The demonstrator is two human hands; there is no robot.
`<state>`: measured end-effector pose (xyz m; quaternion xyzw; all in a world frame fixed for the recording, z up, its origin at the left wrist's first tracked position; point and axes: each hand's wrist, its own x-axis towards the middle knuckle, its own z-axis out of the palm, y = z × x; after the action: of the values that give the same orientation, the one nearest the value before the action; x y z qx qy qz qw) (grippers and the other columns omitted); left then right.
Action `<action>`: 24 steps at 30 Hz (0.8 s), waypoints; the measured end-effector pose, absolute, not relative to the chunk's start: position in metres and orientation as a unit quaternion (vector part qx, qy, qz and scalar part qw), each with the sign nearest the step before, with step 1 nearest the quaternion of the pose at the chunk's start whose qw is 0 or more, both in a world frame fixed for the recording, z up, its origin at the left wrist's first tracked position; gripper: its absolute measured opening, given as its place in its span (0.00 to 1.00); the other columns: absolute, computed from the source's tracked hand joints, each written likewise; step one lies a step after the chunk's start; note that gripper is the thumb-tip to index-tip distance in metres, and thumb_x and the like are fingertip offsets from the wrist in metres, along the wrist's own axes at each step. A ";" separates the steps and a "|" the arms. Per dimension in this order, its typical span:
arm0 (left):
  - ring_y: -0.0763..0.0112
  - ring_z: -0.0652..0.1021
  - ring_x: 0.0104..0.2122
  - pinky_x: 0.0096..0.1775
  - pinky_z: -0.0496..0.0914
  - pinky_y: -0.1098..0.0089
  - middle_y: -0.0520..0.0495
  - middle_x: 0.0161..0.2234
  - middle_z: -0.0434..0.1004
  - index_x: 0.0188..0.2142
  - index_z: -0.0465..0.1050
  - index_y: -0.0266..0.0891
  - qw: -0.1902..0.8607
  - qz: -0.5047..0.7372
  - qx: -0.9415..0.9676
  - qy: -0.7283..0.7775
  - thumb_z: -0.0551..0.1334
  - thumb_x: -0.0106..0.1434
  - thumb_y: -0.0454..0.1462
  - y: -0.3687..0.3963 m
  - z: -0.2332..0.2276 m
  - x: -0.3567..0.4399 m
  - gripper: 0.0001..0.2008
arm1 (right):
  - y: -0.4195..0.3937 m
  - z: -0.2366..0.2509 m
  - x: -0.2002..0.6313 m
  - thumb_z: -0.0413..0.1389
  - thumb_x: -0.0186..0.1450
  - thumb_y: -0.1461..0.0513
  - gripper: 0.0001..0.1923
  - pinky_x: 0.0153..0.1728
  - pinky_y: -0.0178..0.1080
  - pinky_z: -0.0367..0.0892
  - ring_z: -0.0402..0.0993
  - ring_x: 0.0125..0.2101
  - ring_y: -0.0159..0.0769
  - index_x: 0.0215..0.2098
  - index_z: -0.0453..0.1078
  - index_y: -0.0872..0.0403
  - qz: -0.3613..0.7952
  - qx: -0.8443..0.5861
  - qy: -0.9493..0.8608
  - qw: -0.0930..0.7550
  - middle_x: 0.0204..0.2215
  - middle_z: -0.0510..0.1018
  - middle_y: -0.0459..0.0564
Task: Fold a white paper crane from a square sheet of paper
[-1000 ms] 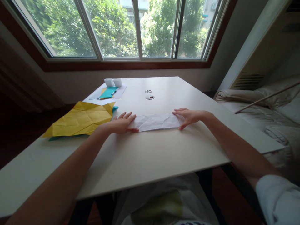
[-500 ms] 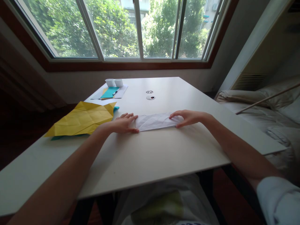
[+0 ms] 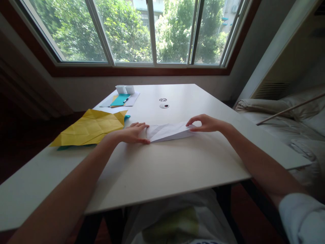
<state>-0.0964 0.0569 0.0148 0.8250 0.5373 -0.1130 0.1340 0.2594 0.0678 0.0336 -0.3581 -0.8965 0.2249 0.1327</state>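
White paper is pinched at its three-o'clock end by the right hand, apparently steadied at nine by the spread left hand.

The folded white sheet is thin, matt paper, its face creased — the yellow sheet is matt paper too, crossed by a grid of fold lines. The tabletop is smooth with a faint sheen. The reddish-brown window surround looks like wood — the sleeve, soft cloth.
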 end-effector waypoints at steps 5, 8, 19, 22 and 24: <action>0.52 0.41 0.63 0.59 0.46 0.56 0.39 0.65 0.38 0.64 0.42 0.39 0.150 -0.111 0.823 0.537 0.53 0.47 0.65 0.057 0.015 -0.099 0.52 | 0.069 0.030 0.255 0.54 0.59 0.54 0.13 0.36 0.36 0.66 0.73 0.33 0.35 0.33 0.74 0.53 0.188 -0.357 -0.893 0.199 0.32 0.79 0.49; 0.52 0.41 0.63 0.59 0.45 0.56 0.38 0.65 0.38 0.64 0.41 0.38 0.150 -0.113 0.825 0.533 0.54 0.46 0.65 0.058 0.015 -0.099 0.54 | 0.069 0.026 0.251 0.53 0.59 0.55 0.12 0.33 0.35 0.65 0.73 0.32 0.34 0.33 0.73 0.53 0.177 -0.367 -0.884 0.232 0.31 0.78 0.48; 0.53 0.44 0.63 0.59 0.47 0.58 0.36 0.64 0.41 0.64 0.42 0.33 0.143 -0.086 0.818 0.551 0.50 0.50 0.64 0.058 0.018 -0.098 0.52 | 0.084 0.020 0.243 0.62 0.50 0.49 0.20 0.30 0.35 0.67 0.70 0.27 0.30 0.32 0.71 0.57 0.390 -0.425 -0.681 0.451 0.28 0.76 0.48; 0.53 0.45 0.63 0.59 0.47 0.58 0.37 0.64 0.43 0.63 0.44 0.36 0.137 -0.079 0.825 0.543 0.51 0.51 0.64 0.062 0.016 -0.100 0.49 | 0.091 0.018 0.247 0.64 0.48 0.51 0.21 0.29 0.35 0.67 0.69 0.25 0.29 0.33 0.71 0.56 0.440 -0.456 -0.612 0.473 0.25 0.75 0.47; 0.52 0.45 0.62 0.59 0.47 0.57 0.38 0.64 0.43 0.63 0.47 0.39 0.136 -0.078 0.827 0.541 0.51 0.51 0.63 0.065 0.014 -0.103 0.47 | 0.096 0.015 0.252 0.63 0.50 0.54 0.18 0.29 0.35 0.67 0.69 0.25 0.28 0.34 0.71 0.57 0.414 -0.492 -0.611 0.462 0.24 0.75 0.47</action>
<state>-0.1027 0.0652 0.0136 0.8266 0.5406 -0.0778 0.1360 0.2521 0.0963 0.0151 -0.4920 -0.6107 0.4141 0.4621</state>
